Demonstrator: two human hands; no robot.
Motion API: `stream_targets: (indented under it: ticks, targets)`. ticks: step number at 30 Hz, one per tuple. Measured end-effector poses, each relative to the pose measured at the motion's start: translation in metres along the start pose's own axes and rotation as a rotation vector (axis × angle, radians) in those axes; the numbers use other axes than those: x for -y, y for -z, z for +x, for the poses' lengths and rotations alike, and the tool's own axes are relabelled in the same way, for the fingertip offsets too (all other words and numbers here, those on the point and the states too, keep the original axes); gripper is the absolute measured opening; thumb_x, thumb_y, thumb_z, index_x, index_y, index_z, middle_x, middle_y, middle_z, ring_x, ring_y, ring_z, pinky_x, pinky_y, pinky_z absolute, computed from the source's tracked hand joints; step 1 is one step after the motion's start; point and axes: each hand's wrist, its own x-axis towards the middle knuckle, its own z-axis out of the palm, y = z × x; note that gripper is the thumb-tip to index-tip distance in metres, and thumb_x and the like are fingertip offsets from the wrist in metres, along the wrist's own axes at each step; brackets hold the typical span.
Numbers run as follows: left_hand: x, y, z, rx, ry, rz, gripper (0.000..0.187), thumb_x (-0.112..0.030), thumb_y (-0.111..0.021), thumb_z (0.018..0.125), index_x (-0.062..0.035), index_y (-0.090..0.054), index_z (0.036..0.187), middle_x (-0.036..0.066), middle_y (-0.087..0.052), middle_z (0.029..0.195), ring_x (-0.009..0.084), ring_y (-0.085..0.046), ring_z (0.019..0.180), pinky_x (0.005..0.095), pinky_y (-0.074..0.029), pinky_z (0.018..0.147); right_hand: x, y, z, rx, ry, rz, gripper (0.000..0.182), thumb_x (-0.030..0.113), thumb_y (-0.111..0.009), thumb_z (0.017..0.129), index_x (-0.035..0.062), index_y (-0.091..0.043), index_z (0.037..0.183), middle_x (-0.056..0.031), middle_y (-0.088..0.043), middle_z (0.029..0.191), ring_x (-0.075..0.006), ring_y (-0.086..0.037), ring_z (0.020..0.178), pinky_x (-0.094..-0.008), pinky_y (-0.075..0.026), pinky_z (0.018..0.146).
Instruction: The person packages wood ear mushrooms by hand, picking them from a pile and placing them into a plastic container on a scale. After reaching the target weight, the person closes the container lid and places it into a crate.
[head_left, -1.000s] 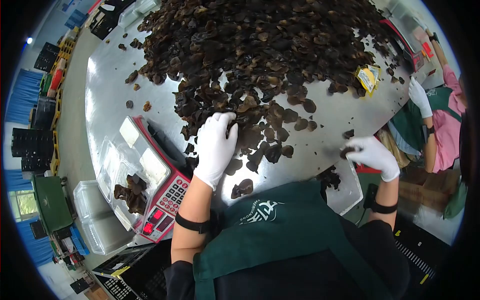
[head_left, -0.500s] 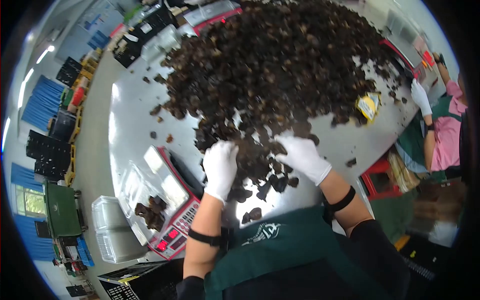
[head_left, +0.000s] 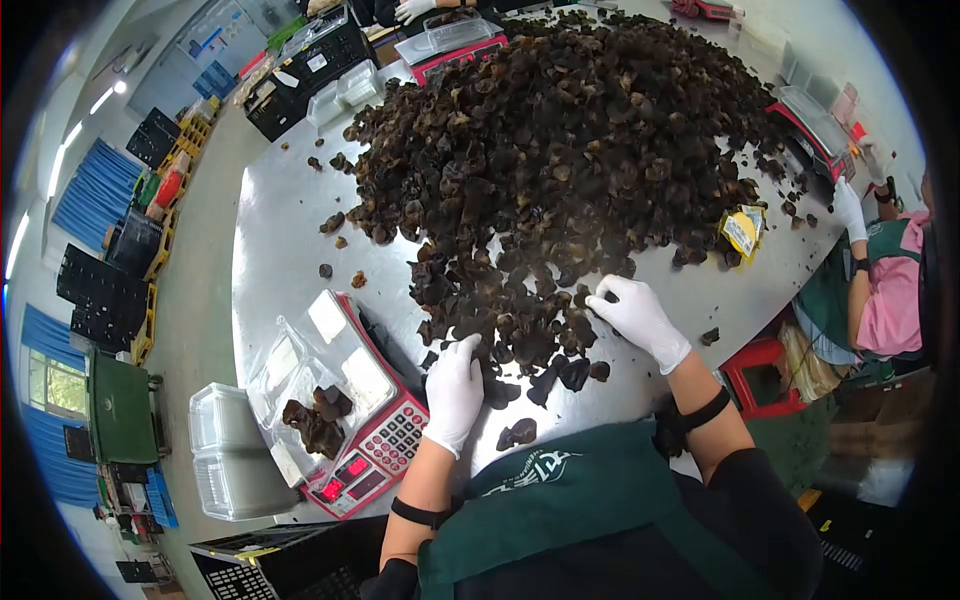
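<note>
A large heap of dark brown wood ear mushrooms (head_left: 560, 140) covers the middle of the steel table (head_left: 290, 230), with loose pieces trailing toward me. My left hand (head_left: 456, 392), in a white glove, is at the near left edge of these pieces, its fingers curled together; what they hold, if anything, is hidden. On the right, my gloved right hand (head_left: 640, 320) has bent fingers in a pinch at the edge of the pieces. A dark piece shows at its fingertips, but I cannot make out whether it is gripped. Single wood ear pieces (head_left: 518, 433) lie close to my apron.
Left of me stands a red scale (head_left: 375, 450) bearing a clear plastic tray (head_left: 280, 365) with some mushrooms. Stacked clear boxes (head_left: 225, 450) are beside it. A yellow packet (head_left: 743, 232) lies at right. A co-worker's gloved hand (head_left: 848, 208) is near another scale (head_left: 815, 125).
My left hand has come back toward me and slightly right, off the loose pieces. My right hand has shifted a little right, its fingers more curled. The view has tilted slightly.
</note>
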Motion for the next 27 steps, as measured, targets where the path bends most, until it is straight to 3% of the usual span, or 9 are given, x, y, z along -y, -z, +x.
stream_targets:
  ticks: [2, 5, 9, 15, 16, 17, 19, 23, 27]
  targets:
    - [0.001, -0.001, -0.003, 0.071, -0.059, 0.080, 0.041, -0.004, -0.060, 0.085, -0.0080, -0.059, 0.125, 0.014, -0.062, 0.107, 0.0328, -0.061, 0.097, 0.0441, -0.049, 0.083, 0.004, -0.009, 0.008, -0.005, 0.053, 0.089, 0.025, 0.029, -0.069, 0.088, 0.0048, -0.064, 0.082, -0.0123, -0.066, 0.074, -0.0235, -0.064, 0.069, -0.0370, -0.050, 0.066]
    - [-0.003, 0.000, -0.007, 0.088, -0.148, 0.055, 0.042, -0.007, -0.065, 0.083, -0.0058, -0.059, 0.125, 0.019, -0.060, 0.118, 0.0364, -0.057, 0.109, 0.0460, -0.046, 0.094, 0.022, -0.008, 0.018, -0.045, 0.141, 0.276, 0.025, 0.026, -0.072, 0.088, 0.0051, -0.062, 0.079, -0.0061, -0.065, 0.069, -0.0111, -0.060, 0.066, -0.0320, -0.049, 0.062]
    - [-0.018, 0.006, -0.013, -0.010, -0.145, 0.093, 0.049, -0.008, -0.067, 0.083, -0.0024, -0.056, 0.131, 0.021, -0.053, 0.134, 0.0394, -0.052, 0.121, 0.0472, -0.041, 0.103, 0.039, -0.003, 0.039, 0.001, -0.044, 0.396, 0.029, 0.033, -0.069, 0.088, 0.0046, -0.070, 0.095, -0.0100, -0.070, 0.079, -0.0182, -0.066, 0.074, -0.0333, -0.051, 0.072]
    - [-0.067, 0.016, -0.006, 0.043, -0.229, -0.158, 0.032, -0.003, -0.064, 0.086, -0.0023, -0.064, 0.118, 0.015, -0.065, 0.111, 0.0315, -0.061, 0.105, 0.0411, -0.048, 0.093, 0.041, -0.035, 0.043, -0.044, 0.112, 0.146, 0.027, 0.033, -0.060, 0.092, 0.0106, -0.070, 0.103, -0.0133, -0.072, 0.092, -0.0278, -0.069, 0.084, -0.0396, -0.053, 0.078]
    - [-0.080, 0.014, -0.010, 0.140, -0.093, -0.466, 0.021, -0.002, -0.066, 0.087, -0.0001, -0.067, 0.108, 0.012, -0.069, 0.100, 0.0228, -0.066, 0.093, 0.0337, -0.053, 0.082, 0.043, -0.039, 0.043, -0.084, 0.248, -0.032, 0.026, 0.031, -0.059, 0.092, 0.0137, -0.069, 0.109, -0.0129, -0.071, 0.099, -0.0289, -0.070, 0.087, -0.0426, -0.054, 0.079]
    - [-0.088, 0.019, -0.009, 0.498, 0.155, -0.690, 0.021, -0.006, -0.063, 0.093, 0.0008, -0.067, 0.112, 0.010, -0.071, 0.104, 0.0155, -0.067, 0.094, 0.0305, -0.053, 0.079, 0.048, -0.041, 0.043, -0.050, 0.277, -0.231, 0.031, 0.030, -0.061, 0.091, 0.0174, -0.065, 0.118, -0.0134, -0.068, 0.099, -0.0315, -0.068, 0.088, -0.0438, -0.055, 0.079]
    - [-0.092, 0.002, -0.012, 0.955, 0.290, -1.015, 0.039, -0.021, -0.054, 0.103, 0.0031, -0.056, 0.134, 0.013, -0.065, 0.126, 0.0175, -0.064, 0.109, 0.0308, -0.049, 0.096, 0.060, -0.047, 0.050, -0.022, 0.246, -0.376, 0.038, 0.029, -0.062, 0.090, 0.0156, -0.059, 0.125, -0.0143, -0.066, 0.100, -0.0320, -0.069, 0.087, -0.0434, -0.056, 0.075]
    - [-0.134, -0.012, -0.013, 1.054, 0.527, -1.622, 0.056, -0.031, -0.047, 0.106, 0.0043, -0.032, 0.148, 0.021, -0.044, 0.148, 0.0290, -0.047, 0.135, 0.0389, -0.042, 0.109, 0.094, -0.056, 0.053, -0.128, 0.399, -0.467, 0.034, 0.026, -0.065, 0.089, 0.0068, -0.056, 0.117, -0.0136, -0.063, 0.097, -0.0305, -0.069, 0.083, -0.0421, -0.056, 0.068]
    - [-0.156, -0.002, -0.007, 0.954, 0.621, -1.639, 0.056, -0.036, -0.054, 0.103, -0.0015, -0.039, 0.145, 0.012, -0.050, 0.144, 0.0240, -0.050, 0.132, 0.0419, -0.043, 0.109, 0.112, -0.068, 0.058, -0.060, 0.405, -0.417, 0.027, 0.028, -0.064, 0.090, 0.0056, -0.065, 0.105, -0.0142, -0.065, 0.098, -0.0313, -0.069, 0.089, -0.0430, -0.056, 0.074]
